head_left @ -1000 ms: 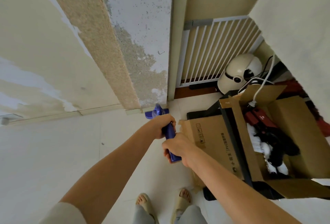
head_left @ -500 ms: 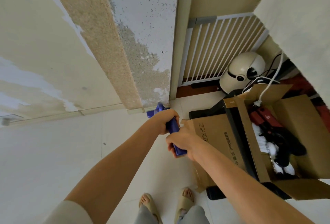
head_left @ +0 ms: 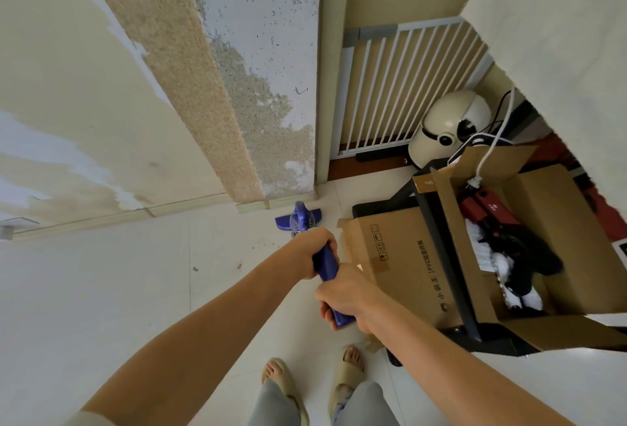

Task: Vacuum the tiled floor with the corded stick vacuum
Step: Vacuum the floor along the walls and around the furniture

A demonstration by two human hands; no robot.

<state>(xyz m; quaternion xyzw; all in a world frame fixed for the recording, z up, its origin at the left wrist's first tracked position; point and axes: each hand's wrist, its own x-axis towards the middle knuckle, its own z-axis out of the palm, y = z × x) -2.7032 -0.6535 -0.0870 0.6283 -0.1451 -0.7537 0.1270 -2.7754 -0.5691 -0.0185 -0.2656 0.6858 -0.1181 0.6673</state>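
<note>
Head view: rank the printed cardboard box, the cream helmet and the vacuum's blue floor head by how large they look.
1. printed cardboard box
2. cream helmet
3. blue floor head

The floor head is partly hidden by the left hand, yet clearly looks smallest.

My arms are bare from the elbow down. A pale, light-coloured short sleeve edge (head_left: 76, 420) shows at my left upper arm. I wear light grey trousers (head_left: 359, 405) and beige open-toe foam slide sandals (head_left: 346, 374), toes exposed.
</note>
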